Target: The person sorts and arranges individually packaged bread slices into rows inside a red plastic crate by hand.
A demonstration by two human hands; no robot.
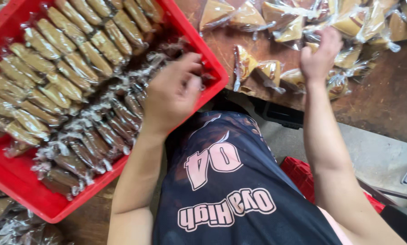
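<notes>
L hand [171, 93] curled, fingers pinched over red crate [13, 181] of wrapped cakes [76, 68], hold unclear; R hand [320, 52] loosely open, resting on loose wrapped wedges [276, 27] on wooden table [385, 100].

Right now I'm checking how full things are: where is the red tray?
In the head view the red tray sits on the wooden table at the left, packed with rows of wrapped pastries, its near corner under the left hand.
</notes>
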